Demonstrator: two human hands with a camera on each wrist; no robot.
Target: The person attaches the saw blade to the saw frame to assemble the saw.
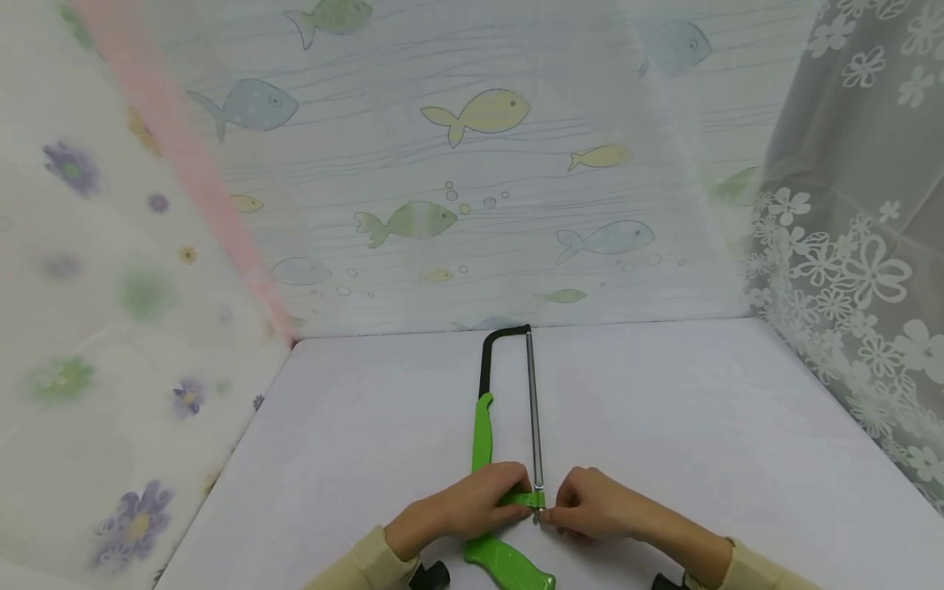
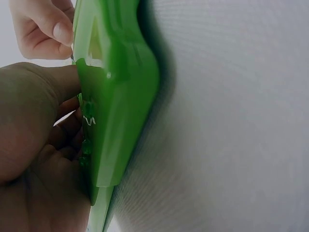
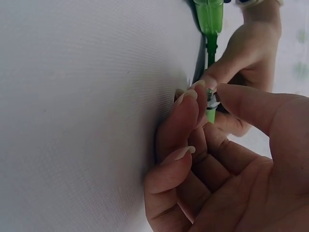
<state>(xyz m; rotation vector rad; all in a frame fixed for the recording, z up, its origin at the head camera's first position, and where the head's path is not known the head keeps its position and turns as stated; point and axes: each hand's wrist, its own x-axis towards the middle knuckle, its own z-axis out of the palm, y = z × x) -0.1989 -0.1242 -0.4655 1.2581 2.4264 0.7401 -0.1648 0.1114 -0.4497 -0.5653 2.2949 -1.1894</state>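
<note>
A hacksaw (image 1: pixel 483 434) with a green handle and black front frame lies on the white table, its blade (image 1: pixel 534 410) on the right side. My left hand (image 1: pixel 487 498) grips the green frame near the lower end of the blade, thumb and fingers around the bracket. Close by, my right hand (image 1: pixel 601 504) pinches the small metal wing nut (image 1: pixel 537 517) at the blade's near end between thumb and fingertips. The right wrist view shows that nut (image 3: pixel 212 101) partly hidden by the fingers. Green plastic of the frame (image 2: pixel 120 92) fills the middle of the left wrist view.
The white table (image 1: pixel 354 426) runs back to a curtain (image 1: pixel 487 180) printed with fish. A flowered sheet (image 1: pixel 133 393) hangs along the left, and a lace curtain (image 1: pixel 870 270) along the right. Black wrist bands show at the front edge.
</note>
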